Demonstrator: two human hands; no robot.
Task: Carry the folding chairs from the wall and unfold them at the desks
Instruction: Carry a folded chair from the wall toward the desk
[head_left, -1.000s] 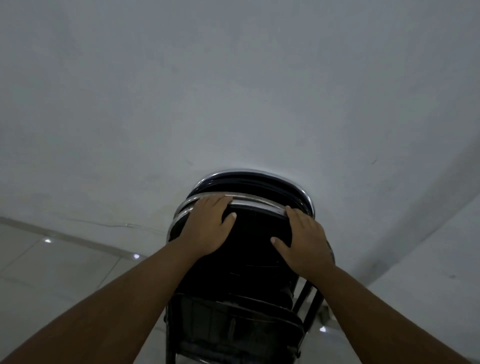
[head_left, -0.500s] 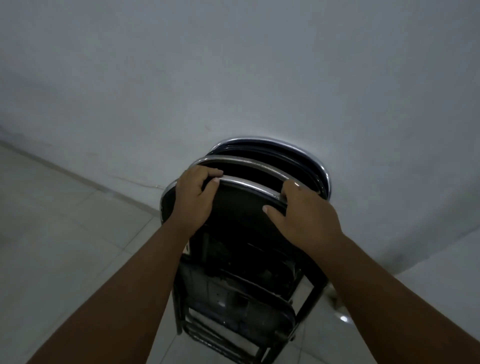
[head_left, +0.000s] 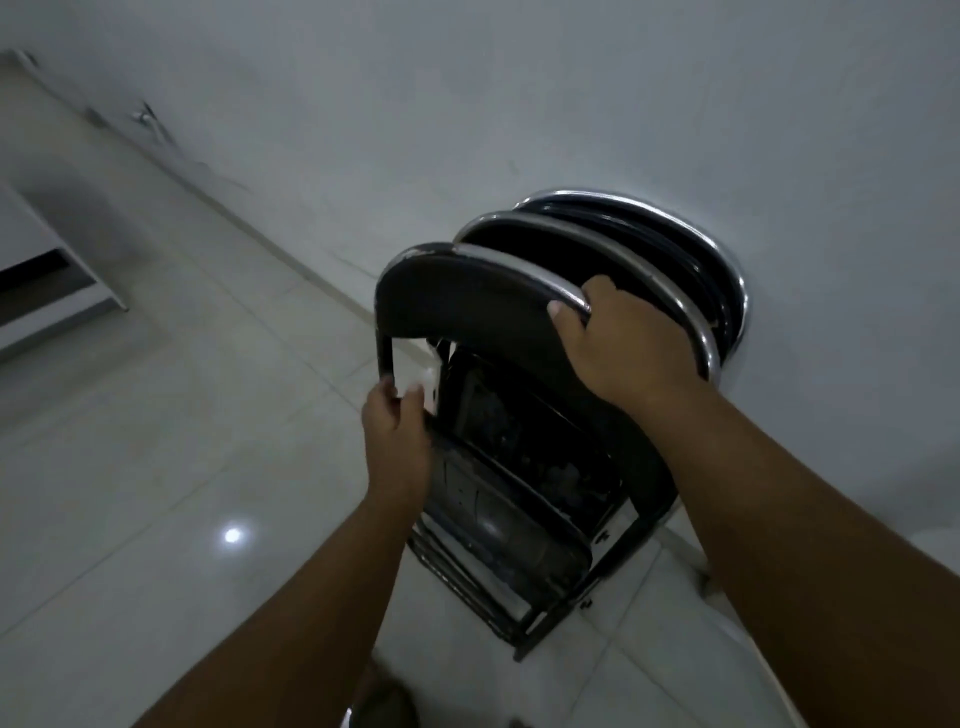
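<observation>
A: Where's the chair, and who's got it?
B: The front folding chair (head_left: 519, 467) is folded flat, dead ahead between both arms. The right hand (head_left: 628, 348) is curled over its chrome top rail (head_left: 524, 270), thumb on the black backrest (head_left: 467, 306). The left hand (head_left: 397, 431) is lower, fingers wrapped round the left side tube (head_left: 384, 358) just under the backrest.
A: Axis?
B: It runs long from the top rail, up by the wall (head_left: 519, 104), down to the feet on the tiled floor (head_left: 182, 441) at lower right. It's leaning. The other folded chairs (head_left: 597, 244) are stacked behind it against the wall. There's a dark gap between its rail and the next one, wider on the left.
A: So the move turns on?
B: Likely pulling it toward the person, away from the wall, then lifting. Both hands are on it, right high and left low, so no reach is needed. The risk is the next chair tipping along with it.
A: Brands, text?
B: None readable, too dim.
A: Desks?
B: There's a pale furniture edge (head_left: 47, 306) far left. Can't tell if it's a desk.
</observation>
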